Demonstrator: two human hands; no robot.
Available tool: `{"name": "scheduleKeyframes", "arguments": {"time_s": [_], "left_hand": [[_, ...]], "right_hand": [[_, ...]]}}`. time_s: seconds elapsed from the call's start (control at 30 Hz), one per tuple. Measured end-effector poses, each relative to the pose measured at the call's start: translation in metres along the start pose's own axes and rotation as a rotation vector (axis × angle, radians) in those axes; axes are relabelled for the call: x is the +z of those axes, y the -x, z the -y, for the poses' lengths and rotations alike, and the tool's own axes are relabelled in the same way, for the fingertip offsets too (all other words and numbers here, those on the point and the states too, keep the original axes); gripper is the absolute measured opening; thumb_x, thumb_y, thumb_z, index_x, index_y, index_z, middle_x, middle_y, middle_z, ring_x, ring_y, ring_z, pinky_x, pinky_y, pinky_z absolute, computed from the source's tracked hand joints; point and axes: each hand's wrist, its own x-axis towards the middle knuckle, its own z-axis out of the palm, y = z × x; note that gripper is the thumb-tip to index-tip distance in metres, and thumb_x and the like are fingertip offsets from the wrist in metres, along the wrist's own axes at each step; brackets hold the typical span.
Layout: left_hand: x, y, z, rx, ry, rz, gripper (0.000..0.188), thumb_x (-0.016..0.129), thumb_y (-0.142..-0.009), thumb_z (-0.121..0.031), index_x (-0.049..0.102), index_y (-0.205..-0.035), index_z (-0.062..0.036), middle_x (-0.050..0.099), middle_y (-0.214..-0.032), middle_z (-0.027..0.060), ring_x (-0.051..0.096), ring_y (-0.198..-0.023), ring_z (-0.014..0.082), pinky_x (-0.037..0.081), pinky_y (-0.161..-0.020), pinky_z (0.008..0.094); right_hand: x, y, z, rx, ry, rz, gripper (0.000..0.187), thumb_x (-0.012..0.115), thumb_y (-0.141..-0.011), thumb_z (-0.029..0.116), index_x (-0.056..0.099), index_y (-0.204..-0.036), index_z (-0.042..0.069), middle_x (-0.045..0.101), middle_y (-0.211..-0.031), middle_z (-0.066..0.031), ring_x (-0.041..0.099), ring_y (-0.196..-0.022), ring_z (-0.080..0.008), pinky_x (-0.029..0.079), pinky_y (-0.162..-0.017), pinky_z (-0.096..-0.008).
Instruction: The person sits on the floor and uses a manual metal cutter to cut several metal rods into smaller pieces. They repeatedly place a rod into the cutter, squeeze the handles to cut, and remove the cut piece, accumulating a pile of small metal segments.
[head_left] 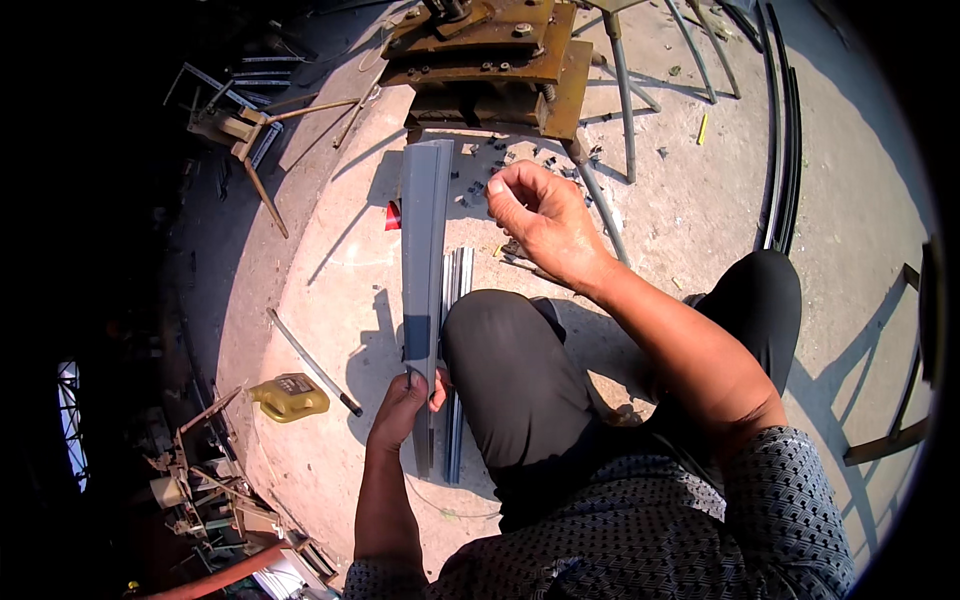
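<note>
A long grey metal profile (420,240) stretches away from me beside my left knee. My left hand (398,408) is wrapped round its nearer part, the thumb lying along it. To the right of the profile's far end, my right hand (548,218) is raised with fingers curled and the thumb against the index finger. Whatever may be in that pinch is too small or hidden to tell. Several small black pieces (476,188) lie scattered on the floor beyond it. Silvery profiles (455,440) rest on the floor beneath the grey one.
A rusty brown machine (562,95) on metal legs stands directly ahead. On the left lie a gold jug (290,399) and a thin rod (312,360). Long black profiles (786,160) run along the right floor, with a metal frame (885,446) nearer. Scrap (215,490) is heaped at lower left.
</note>
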Motion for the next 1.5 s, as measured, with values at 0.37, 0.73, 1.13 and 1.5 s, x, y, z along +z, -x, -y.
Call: {"name": "scheduleKeyframes", "arguments": {"time_s": [0.37, 0.73, 1.13, 1.5], "left_hand": [[0.014, 0.015, 0.004, 0.094, -0.235, -0.075, 0.056, 0.059, -0.101, -0.060, 0.064, -0.096, -0.0041, 0.058, -0.076, 0.0015, 0.053, -0.073, 0.0121, 0.044, -0.067, 0.0304], [0.023, 0.008, 0.026, 0.425, -0.471, -0.477, 0.054, 0.066, -0.099, -0.052, 0.048, -0.086, -0.0030, 0.045, -0.070, 0.0085, 0.045, -0.066, 0.0210, 0.044, -0.062, 0.0375], [0.010, 0.020, 0.053, 0.339, -0.409, -0.571, 0.054, 0.065, -0.101, -0.049, 0.044, -0.081, -0.0035, 0.037, -0.069, 0.0040, 0.035, -0.066, 0.0158, 0.038, -0.060, 0.0345], [-0.001, -0.003, 0.054, 0.263, -0.512, -0.700, 0.046, 0.076, -0.094, -0.042, 0.052, -0.087, -0.0035, 0.055, -0.071, 0.0092, 0.049, -0.066, 0.0199, 0.045, -0.063, 0.0372]], "right_hand": [[0.020, 0.051, 0.091, -0.223, -0.123, 0.101, 0.030, 0.078, -0.095, 0.024, 0.060, -0.106, 0.002, 0.062, -0.090, 0.0003, 0.058, -0.080, -0.0048, 0.050, -0.074, -0.0218], [0.030, 0.075, 0.093, -0.312, -0.132, 0.113, 0.034, 0.082, -0.090, 0.021, 0.062, -0.107, 0.000, 0.070, -0.086, -0.0028, 0.065, -0.075, -0.0068, 0.054, -0.068, -0.0242], [0.060, 0.045, 0.054, -0.061, -0.265, 0.150, 0.035, 0.079, -0.094, 0.027, 0.063, -0.106, -0.001, 0.067, -0.089, -0.0038, 0.059, -0.083, -0.0086, 0.052, -0.076, -0.0264], [0.061, 0.035, 0.038, -0.026, -0.353, 0.266, 0.036, 0.080, -0.094, 0.014, 0.057, -0.120, 0.004, 0.060, -0.103, -0.0001, 0.060, -0.098, -0.0079, 0.053, -0.085, -0.0257]]}}
